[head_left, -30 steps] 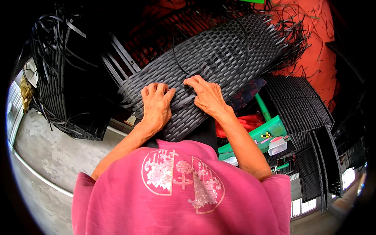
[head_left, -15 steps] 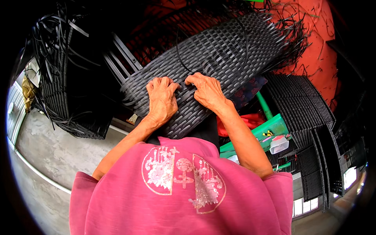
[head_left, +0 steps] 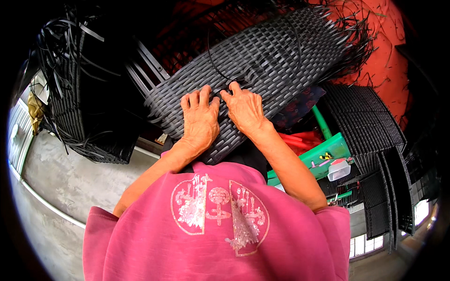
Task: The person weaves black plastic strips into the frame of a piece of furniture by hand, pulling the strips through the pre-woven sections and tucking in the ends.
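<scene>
A long panel woven from dark grey flat strips [head_left: 276,61] slants across my lap, its far end fraying into loose strands. On its near part rests my left hand [head_left: 201,117], palm down, with the fingers stretched out and somewhat apart. Just to its right, my right hand [head_left: 246,105] has its fingers bent and drawn together at the weave. A thin black strip [head_left: 213,61] curves down from above to the right fingertips, which seem to pinch it. The fingertips hide the exact grip. Another loop of strip [head_left: 298,44] stands up from the panel farther right.
Woven black furniture pieces stand at the left [head_left: 65,107] and at the right [head_left: 363,112]. A green tray [head_left: 335,147] with small items and a clear plastic cup [head_left: 338,170] is beside my right forearm. Strip scraps lie on a red surface [head_left: 379,75] at the far right.
My left hand has shifted slightly right and its fingers have straightened. My right hand has moved a little up, to the end of the curved strip.
</scene>
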A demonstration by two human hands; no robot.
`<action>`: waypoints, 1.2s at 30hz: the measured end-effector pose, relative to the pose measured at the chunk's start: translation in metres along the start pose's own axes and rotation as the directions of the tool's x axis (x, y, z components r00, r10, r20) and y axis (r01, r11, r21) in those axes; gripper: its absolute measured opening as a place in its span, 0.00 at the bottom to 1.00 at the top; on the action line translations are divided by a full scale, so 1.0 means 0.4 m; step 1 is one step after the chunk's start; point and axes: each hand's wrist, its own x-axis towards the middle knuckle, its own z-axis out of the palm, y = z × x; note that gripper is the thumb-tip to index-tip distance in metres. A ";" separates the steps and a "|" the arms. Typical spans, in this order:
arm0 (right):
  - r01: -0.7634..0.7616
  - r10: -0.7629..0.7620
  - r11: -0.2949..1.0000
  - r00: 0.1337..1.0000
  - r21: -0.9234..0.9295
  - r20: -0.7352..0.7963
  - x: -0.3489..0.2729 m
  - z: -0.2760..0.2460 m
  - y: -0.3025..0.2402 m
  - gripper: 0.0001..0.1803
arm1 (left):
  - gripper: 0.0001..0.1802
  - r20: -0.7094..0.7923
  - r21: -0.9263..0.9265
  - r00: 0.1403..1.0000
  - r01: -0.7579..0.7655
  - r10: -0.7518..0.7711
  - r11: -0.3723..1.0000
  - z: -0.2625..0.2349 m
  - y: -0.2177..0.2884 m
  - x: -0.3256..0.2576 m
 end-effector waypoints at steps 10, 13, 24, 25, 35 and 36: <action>0.079 -0.062 0.985 0.992 0.154 -0.113 0.027 -0.015 0.022 0.03 | 0.20 0.131 -0.083 0.991 -0.030 0.041 0.996 -0.017 -0.016 0.008; 0.044 -0.028 0.993 0.988 0.110 -0.149 0.071 0.007 0.018 0.04 | 0.21 0.105 -0.121 0.994 -0.017 0.030 0.992 0.003 0.005 -0.006; -0.084 0.102 0.991 0.978 0.104 -0.180 -0.022 -0.004 -0.028 0.08 | 0.24 -0.072 -0.266 0.997 0.018 -0.039 0.964 -0.008 0.001 -0.004; -0.083 0.105 0.989 0.978 0.121 -0.183 -0.023 -0.003 -0.026 0.10 | 0.24 -0.075 -0.268 0.997 0.010 -0.032 0.963 -0.012 0.003 0.003; -0.120 0.182 0.960 0.954 0.253 -0.237 -0.036 -0.002 -0.022 0.19 | 0.15 -0.060 -0.215 0.998 -0.003 -0.010 0.977 -0.023 0.002 0.049; -0.128 0.194 0.955 0.951 0.267 -0.239 -0.036 -0.003 -0.023 0.19 | 0.15 -0.063 -0.224 0.998 0.001 -0.016 0.975 -0.020 0.004 0.050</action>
